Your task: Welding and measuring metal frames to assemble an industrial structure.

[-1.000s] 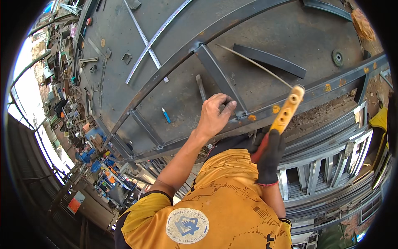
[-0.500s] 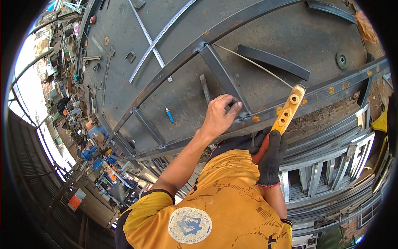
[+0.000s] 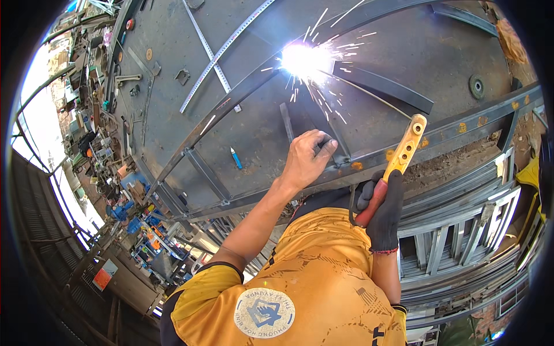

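My gloved right hand [image 3: 384, 205] grips the red handle of a welding electrode holder [image 3: 408, 141] with a yellow jaw end. From its jaws a thin welding rod [image 3: 378, 99] reaches to a joint on the steel frame [image 3: 441, 128]. A white-blue welding arc [image 3: 309, 60] burns there, throwing sparks and hiding the joint and the rod's tip. My bare left hand [image 3: 307, 158], its fingers curled in with nothing seen in them, is over the frame's near bar, beside the near end of a crosspiece; whether it touches the bar I cannot tell.
On the dark steel table [image 3: 254, 135] lie a blue marker [image 3: 236, 158], a crossed ruler pair [image 3: 214, 59], a loose steel bar [image 3: 384, 86], a short strip [image 3: 286, 122] and a grinding disc [image 3: 476, 86]. Metal ladder-like frames [image 3: 456, 242] are stacked at right; tools clutter the left.
A bright arc with flying sparks has lit at the far joint. My right hand and the holder have shifted slightly, showing more of the red handle. The left hand stays put.
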`<state>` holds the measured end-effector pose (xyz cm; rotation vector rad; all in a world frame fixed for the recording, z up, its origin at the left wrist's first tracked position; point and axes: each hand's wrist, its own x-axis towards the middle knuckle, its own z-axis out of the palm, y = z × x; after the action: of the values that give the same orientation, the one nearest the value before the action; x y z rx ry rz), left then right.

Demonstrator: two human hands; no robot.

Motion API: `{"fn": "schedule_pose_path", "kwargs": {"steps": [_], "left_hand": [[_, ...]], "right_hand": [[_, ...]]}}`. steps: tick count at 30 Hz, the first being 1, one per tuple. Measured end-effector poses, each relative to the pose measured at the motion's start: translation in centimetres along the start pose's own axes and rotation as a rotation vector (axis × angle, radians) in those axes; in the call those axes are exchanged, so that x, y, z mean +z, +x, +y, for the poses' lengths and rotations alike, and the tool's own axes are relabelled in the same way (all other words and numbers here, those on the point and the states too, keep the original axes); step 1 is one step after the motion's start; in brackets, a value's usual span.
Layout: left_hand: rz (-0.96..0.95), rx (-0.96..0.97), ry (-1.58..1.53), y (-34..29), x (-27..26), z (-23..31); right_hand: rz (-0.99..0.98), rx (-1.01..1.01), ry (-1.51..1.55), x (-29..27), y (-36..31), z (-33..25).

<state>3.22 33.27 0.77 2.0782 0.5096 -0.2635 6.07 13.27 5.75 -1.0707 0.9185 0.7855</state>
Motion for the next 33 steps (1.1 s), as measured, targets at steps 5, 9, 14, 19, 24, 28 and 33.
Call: {"fn": "schedule_pose_path", "kwargs": {"steps": [5, 9, 14, 19, 24, 28, 33], "left_hand": [[0.006, 0.010, -0.002, -0.1, 0.1, 0.0], [0.010, 0.013, -0.010, -0.1, 0.2, -0.1], [0.022, 0.067, -0.012, -0.2, 0.3, -0.8], [0.005, -0.008, -0.016, -0.2, 0.0, 0.0], [0.029, 0.016, 0.021, -0.6, 0.1, -0.3], [0.034, -0.049, -0.007, -0.7, 0.2, 0.0], [0.060, -0.014, -0.014, -0.7, 0.1, -0.3]], "right_hand": [[-0.029, -0.084, -0.067, -0.1, -0.3, 0.8], [-0.056, -0.331, -0.442, -1.5, 0.0, 2.7], [-0.134, -0.933, -0.896, -0.8, 0.0, 3.0], [-0.090, -0.678, -0.689, -0.6, -0.3, 3.1], [-0.071, -0.027, 0.060, -0.6, 0.2, 1.1], [-0.027, 0.083, 0.187, -1.3, 0.7, 1.2], [0.052, -0.080, 0.037, -0.9, -0.5, 2.5]]}}
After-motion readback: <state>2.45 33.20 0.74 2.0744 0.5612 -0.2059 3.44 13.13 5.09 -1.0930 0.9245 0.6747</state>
